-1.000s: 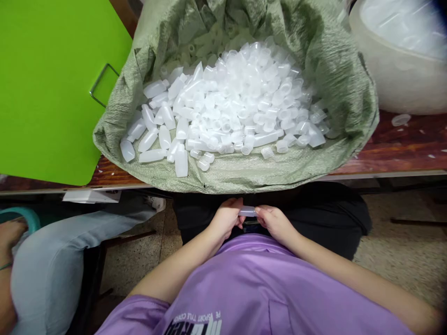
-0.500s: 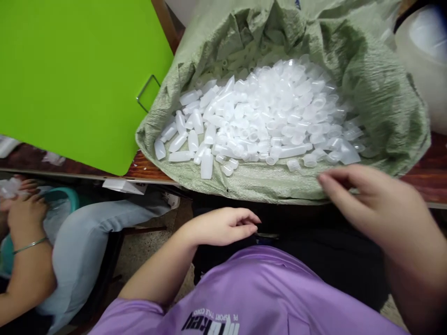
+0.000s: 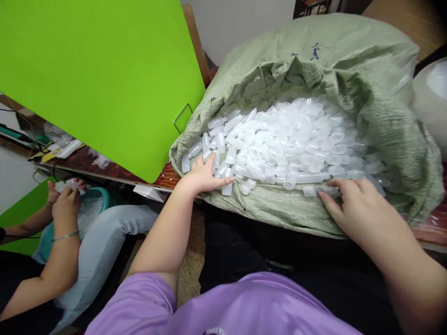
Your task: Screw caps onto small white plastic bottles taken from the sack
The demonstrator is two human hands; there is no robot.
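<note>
Left hand (image 3: 199, 179) spread over pale bottles (image 3: 220, 142) — right hand (image 3: 361, 204) pinching a clear cap (image 3: 329, 191) — both at the sack (image 3: 275, 204).

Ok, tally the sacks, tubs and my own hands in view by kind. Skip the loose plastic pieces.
Sacks: 1, the green sack
Tubs: 2, the teal tub and the partly cut-off pale tub
Your hands: 2, left hand and right hand
Total: 5

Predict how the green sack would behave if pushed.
The green sack will likely fold at its opening, which is crumpled. It may be heavy to shift, being large and bulging. Plastic pieces lie loose near its front edge, so some might spill.
</note>
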